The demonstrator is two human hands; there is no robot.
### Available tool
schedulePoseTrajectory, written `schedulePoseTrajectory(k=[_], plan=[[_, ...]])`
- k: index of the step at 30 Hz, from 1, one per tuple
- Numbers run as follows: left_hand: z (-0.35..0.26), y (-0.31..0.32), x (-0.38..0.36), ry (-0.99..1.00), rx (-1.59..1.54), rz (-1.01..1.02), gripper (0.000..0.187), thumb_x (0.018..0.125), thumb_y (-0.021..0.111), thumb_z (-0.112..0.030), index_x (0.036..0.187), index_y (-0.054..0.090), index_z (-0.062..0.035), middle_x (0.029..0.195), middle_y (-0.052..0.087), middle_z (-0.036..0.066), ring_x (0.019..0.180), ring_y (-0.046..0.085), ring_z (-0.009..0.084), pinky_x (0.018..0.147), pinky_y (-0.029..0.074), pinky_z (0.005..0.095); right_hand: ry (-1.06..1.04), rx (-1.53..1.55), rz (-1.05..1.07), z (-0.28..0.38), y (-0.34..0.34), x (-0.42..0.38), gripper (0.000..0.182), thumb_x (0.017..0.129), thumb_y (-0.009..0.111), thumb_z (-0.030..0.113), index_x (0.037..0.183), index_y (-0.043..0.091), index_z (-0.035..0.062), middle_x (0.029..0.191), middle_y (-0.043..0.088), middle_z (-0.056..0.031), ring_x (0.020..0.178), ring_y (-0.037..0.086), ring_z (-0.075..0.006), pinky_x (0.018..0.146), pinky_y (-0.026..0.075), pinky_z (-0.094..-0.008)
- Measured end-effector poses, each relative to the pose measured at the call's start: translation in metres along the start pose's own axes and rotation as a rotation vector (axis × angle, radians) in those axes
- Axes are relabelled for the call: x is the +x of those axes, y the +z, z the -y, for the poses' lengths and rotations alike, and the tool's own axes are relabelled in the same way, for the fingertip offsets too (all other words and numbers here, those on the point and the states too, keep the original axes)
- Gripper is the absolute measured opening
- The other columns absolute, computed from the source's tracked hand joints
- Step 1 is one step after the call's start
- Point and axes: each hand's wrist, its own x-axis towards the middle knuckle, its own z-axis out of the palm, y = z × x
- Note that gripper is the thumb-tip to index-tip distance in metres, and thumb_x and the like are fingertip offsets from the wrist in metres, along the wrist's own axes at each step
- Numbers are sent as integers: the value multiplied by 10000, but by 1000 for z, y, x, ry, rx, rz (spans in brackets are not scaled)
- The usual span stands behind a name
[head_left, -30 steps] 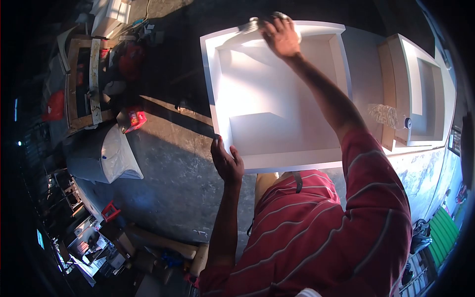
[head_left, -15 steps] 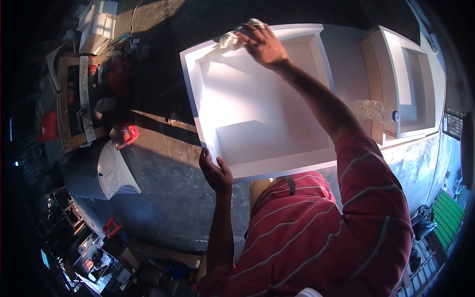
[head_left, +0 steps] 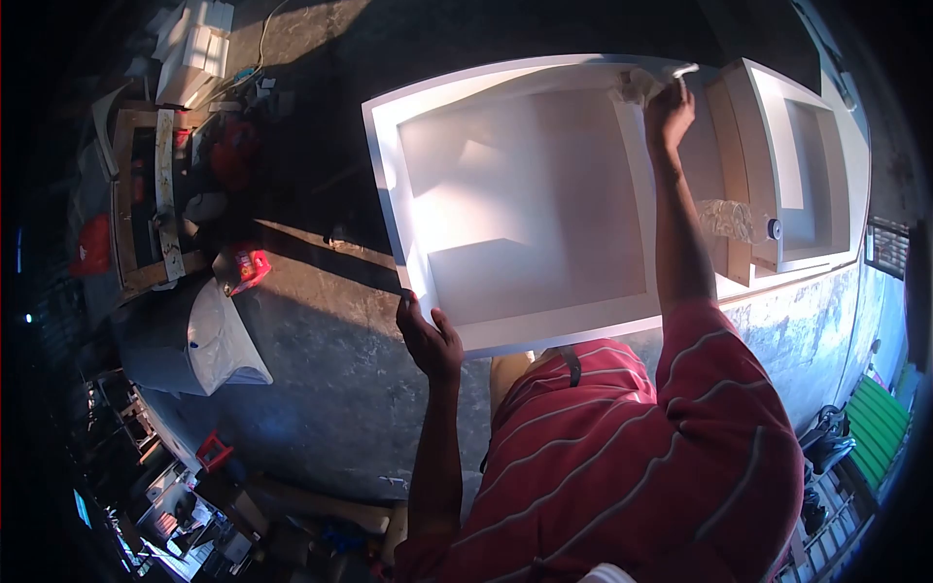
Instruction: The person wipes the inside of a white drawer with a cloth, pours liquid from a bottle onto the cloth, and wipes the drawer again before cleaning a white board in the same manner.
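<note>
You have the white, rectangular, open-faced box (head_left: 530, 325) directly in front of your waist, its hollow turned up toward the camera. What bears it underneath is hidden. Your right hand (head_left: 671, 115) is at the far right corner, closed on a pale, crumpled, cloth-like piece (head_left: 633, 86); a light end of it sticks out beyond your fingers. The fingers are foreshortened, so their exact grip cannot be made out, nor can contact between hand and rim. Your left hand (head_left: 431, 340) is at the near left corner, thumb parted from the fingers and lying by the wall. The remaining fingertips are out of sight, and you cannot be confirmed as gripping or merely steadying.

To the right stands a second white box with bare brown wooden sides (head_left: 731, 180), partly covered by your forearm. A clear, wrinkled plastic bundle (head_left: 727, 221) lies against it; its contents are unreadable. Dark shadow obscures the floor beyond the far edge.
</note>
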Motion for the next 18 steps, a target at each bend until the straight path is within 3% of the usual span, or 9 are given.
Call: schedulePoseTrajectory(k=[3, 5, 7, 9, 12, 14, 15, 17, 18], plan=[[-1, 0, 2, -32, 3, 21, 343, 929, 473, -138, 1208, 444, 60, 1199, 478, 241, 1115, 491, 400, 935, 422, 472, 132, 244, -144, 37, -25, 25, 269, 871, 529, 92, 1111, 622, 12, 916, 644, -190, 842, 647, -301, 753, 510, -377], [-1, 1, 2, -22, -4, 14, 338, 923, 485, -132, 1199, 448, 59, 1195, 477, 239, 1112, 494, 398, 931, 426, 469, 213, 613, -28, 94, -38, 27, 246, 893, 561, 114, 1107, 622, 8, 844, 667, -153, 807, 652, -197, 719, 510, -309], [-1, 1, 1, -22, 13, 20, 341, 916, 494, -124, 1202, 447, 57, 1201, 474, 239, 1113, 494, 398, 929, 430, 467, 22, 520, 97, 123, -16, 17, 249, 911, 583, 161, 1128, 628, 48, 907, 699, -119, 829, 652, -115, 729, 508, -258], [-1, 1, 1, -26, 27, 24, 345, 910, 504, -117, 1204, 446, 54, 1207, 472, 240, 1115, 494, 398, 926, 434, 466, -52, 668, 295, 141, 34, -4, 247, 922, 569, 152, 1147, 613, 61, 907, 693, -120, 841, 655, -128, 731, 499, -265], [-3, 2, 1, -39, 6, 7, 353, 962, 444, -205, 1216, 443, 40, 1221, 480, 230, 1142, 486, 395, 946, 416, 463, -389, 696, 478, 197, 75, -45, 223, 896, 561, 173, 1088, 614, 72, 957, 651, -168, 919, 612, -346, 799, 488, -397], [-2, 3, 1, -42, 14, 1, 350, 957, 455, -196, 1216, 444, 40, 1218, 481, 230, 1137, 490, 396, 940, 421, 462, -676, 472, 594, 214, 116, -86, 250, 913, 540, 236, 1129, 627, 144, 1067, 630, -99, 1051, 573, -285, 979, 392, -430], [-2, 4, 0, -35, 13, -4, 348, 953, 465, -187, 1216, 445, 40, 1215, 482, 231, 1131, 493, 398, 934, 426, 461, -790, 215, 487, 225, 122, -101, 267, 928, 508, 258, 1156, 618, 171, 1099, 611, -80, 1111, 538, -252, 1051, 309, -463], [-2, 4, -1, -34, 35, -17, 357, 946, 479, -181, 1226, 444, 38, 1211, 483, 232, 1122, 499, 400, 927, 433, 460, -719, 372, 532, 247, 135, -118, 286, 939, 485, 263, 1190, 600, 192, 1184, 590, -64, 1186, 500, -255, 1086, 264, -478], [-2, 3, -1, -35, 27, -7, 377, 922, 501, -159, 1236, 443, 41, 1227, 479, 237, 1128, 496, 403, 935, 435, 463, -799, 425, 518, 255, 136, -129, 292, 942, 479, 259, 1201, 594, 189, 1233, 568, -57, 1228, 470, -252, 1098, 244, -481]])
